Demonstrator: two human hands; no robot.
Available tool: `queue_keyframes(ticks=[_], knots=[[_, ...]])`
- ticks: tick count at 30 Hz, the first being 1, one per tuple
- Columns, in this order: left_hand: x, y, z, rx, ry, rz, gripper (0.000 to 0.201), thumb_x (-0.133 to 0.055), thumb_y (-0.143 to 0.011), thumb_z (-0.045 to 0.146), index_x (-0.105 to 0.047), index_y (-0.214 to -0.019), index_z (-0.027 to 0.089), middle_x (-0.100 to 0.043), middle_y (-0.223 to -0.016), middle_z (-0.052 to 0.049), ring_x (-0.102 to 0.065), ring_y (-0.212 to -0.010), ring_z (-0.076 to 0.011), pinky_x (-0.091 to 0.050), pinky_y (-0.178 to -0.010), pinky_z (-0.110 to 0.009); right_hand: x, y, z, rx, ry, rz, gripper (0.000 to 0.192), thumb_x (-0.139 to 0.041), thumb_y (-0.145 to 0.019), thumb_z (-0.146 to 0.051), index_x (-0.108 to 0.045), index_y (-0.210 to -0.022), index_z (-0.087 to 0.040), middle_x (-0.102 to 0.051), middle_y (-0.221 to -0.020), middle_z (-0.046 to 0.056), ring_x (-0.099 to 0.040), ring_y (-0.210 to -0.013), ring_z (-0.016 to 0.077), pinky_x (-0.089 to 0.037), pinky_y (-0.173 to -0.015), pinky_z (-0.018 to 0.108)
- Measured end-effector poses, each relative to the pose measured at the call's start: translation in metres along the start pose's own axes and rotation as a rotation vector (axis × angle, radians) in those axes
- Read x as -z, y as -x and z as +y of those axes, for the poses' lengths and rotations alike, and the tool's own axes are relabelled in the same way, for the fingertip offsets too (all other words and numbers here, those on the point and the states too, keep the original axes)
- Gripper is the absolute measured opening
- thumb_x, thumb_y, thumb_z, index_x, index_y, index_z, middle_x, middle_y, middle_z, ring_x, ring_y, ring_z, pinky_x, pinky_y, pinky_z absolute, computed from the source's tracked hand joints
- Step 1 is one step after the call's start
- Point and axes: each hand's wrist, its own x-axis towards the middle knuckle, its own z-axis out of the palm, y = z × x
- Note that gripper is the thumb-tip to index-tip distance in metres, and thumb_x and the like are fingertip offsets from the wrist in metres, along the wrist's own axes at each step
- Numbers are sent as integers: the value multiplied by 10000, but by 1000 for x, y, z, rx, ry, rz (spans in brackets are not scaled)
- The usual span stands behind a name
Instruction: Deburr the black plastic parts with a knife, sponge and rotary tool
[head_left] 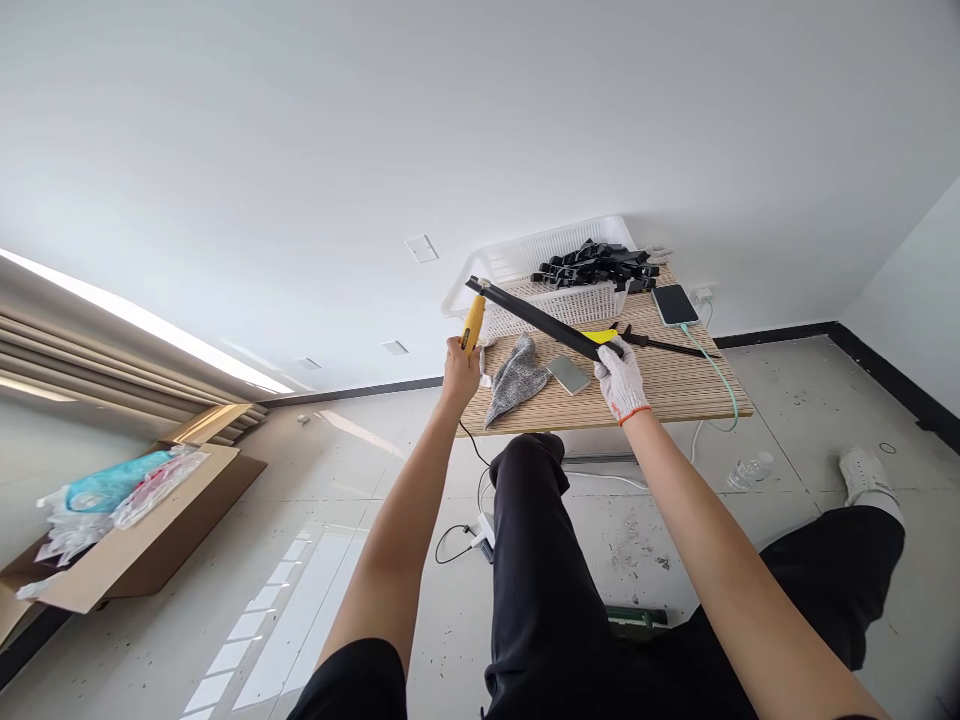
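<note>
The left hand [460, 368], bare, is clenched around a yellow-handled tool [472, 325] standing upright, its tip meeting the far left end of a long black strip [541, 319]. The strip's long axis slopes from far left down to near right above the worktop [675, 390], where the gloved right hand [619, 380] grips its lower end. No writing or brand is legible anywhere.
</note>
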Motion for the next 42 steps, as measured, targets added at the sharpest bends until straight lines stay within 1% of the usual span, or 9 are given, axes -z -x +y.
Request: queue_keyframes(ticks=[6,12,15,18,21,27,31,36,42], knots=[[1,13,0,-29,-14,-21,175,-472,-993,299,-354,-1104,232,-563,-1011,-97,-540,-783,-210,-443,-703,-350,0,2,-2,-3,-19,-35,489,-881,-582,-187,-613,-981,-276,-660,-878,-39,-562,-627,59,-465,-474,141],[-2,33,-3,-51,-13,-50,188,-479,-978,300,-377,-1113,218,-559,-1019,-109,-571,-879,-242,-476,-770,-389,0,1,-1,-5,-13,-26,449,-868,-609,-193,-611,-968,-273,-667,-933,-31,-584,-667,60,-496,-501,137],[-5,41,-3,-110,-16,-64,205,-482,-970,289,-384,-1131,208,-550,-1043,-117,-579,-880,-246,-479,-786,-408,0,1,-1,-10,-2,-19,447,-867,-609,-196,-608,-964,-278,-656,-936,-37,-587,-673,61,-498,-497,136],[-8,48,2,-159,-23,-65,211,-490,-960,259,-391,-1138,204,-554,-1011,-106,-585,-869,-254,-479,-798,-428,0,1,-2,-18,17,-34,444,-869,-611,-208,-609,-963,-282,-644,-912,-45,-570,-647,58,-490,-479,139],[-10,54,11,-147,-12,-87,229,-499,-974,284,-392,-1159,203,-566,-976,-101,-597,-864,-258,-481,-790,-419,0,1,-2,-10,16,-36,438,-867,-614,-209,-607,-959,-280,-651,-926,-46,-576,-646,55,-495,-482,137],[-16,66,26,-176,26,-140,249,-527,-983,288,-397,-1180,211,-606,-1039,-131,-631,-919,-263,-505,-791,-405,2,-2,-1,-24,13,-20,379,-838,-678,-272,-606,-978,-283,-673,-943,-37,-605,-659,66,-484,-459,142],[-22,73,29,-192,22,-183,256,-527,-983,286,-400,-1194,213,-621,-1033,-139,-633,-883,-269,-519,-756,-419,3,-4,-1,-31,7,-29,396,-851,-686,-301,-603,-994,-285,-673,-895,-34,-583,-611,66,-468,-433,149],[-29,80,32,-176,61,-210,249,-557,-974,293,-427,-1178,232,-592,-1006,-105,-633,-839,-249,-518,-752,-415,4,-5,0,-19,-22,-35,395,-856,-682,-295,-599,-981,-287,-680,-862,-37,-575,-593,67,-459,-421,148],[-32,85,39,-209,74,-258,258,-551,-980,259,-427,-1203,219,-596,-1070,-129,-657,-996,-286,-537,-847,-461,4,-5,1,-18,-12,-27,388,-853,-685,-314,-600,-979,-288,-671,-867,-44,-581,-601,66,-475,-437,150]])
